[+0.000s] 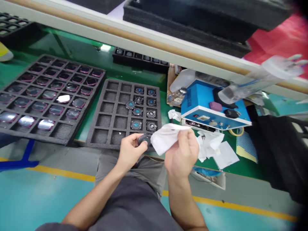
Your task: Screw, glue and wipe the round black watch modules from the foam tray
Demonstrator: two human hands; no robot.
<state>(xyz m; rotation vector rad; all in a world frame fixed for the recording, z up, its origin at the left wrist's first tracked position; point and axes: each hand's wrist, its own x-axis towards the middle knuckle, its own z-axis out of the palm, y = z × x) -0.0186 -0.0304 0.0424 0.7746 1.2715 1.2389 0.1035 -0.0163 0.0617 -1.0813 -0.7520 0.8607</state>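
Observation:
Between the thumb and fingers of my left hand [132, 150] is a round black watch part [144, 139], held over the front edge of a grey foam tray [101, 128]. My right hand [184, 150] pinches a white cloth [165, 138], whose left edge is at the round part. Several round dark watch parts lie in the two right columns of the tray; one [130, 104] rests across a divider. The compartments in its left columns hold no parts.
A larger foam tray [83, 110] with rectangular watch parts is at the left. On the right stand a blue machine [192, 96], a clear bottle [178, 96] and crumpled white wipes [209, 144]. A shelf edge [134, 38] crosses above the bench.

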